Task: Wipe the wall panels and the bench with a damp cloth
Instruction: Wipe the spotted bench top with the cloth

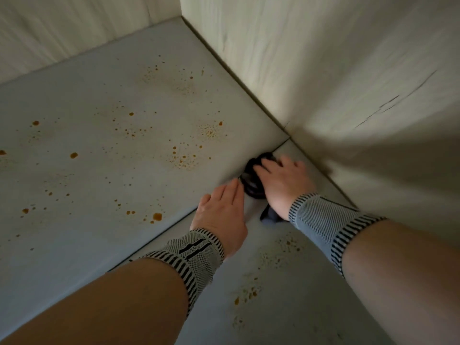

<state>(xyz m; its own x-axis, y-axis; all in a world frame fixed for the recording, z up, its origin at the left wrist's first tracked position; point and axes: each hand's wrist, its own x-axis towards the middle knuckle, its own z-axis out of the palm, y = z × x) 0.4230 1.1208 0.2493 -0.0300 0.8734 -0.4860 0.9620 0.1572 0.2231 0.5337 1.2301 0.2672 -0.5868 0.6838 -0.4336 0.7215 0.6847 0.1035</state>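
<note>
A dark bunched cloth (pixel 254 188) lies on the grey bench (pixel 99 150), close to the corner where the bench meets the pale wall panel (pixel 323 70). My right hand (pixel 281 183) lies on top of the cloth with its fingers curled over it. My left hand (pixel 221 212) rests flat on the bench just left of the cloth, fingers straight, fingertips touching the cloth's edge. Both wrists wear grey striped knit bands.
Orange-brown spots and splatters (pixel 184 158) are scattered over the bench, with more near the front (pixel 246 295). A dark seam (pixel 159 230) runs between two bench sections. A second pale wall panel (pixel 74 28) stands at the back left. Dark scuff lines (pixel 393 100) mark the right panel.
</note>
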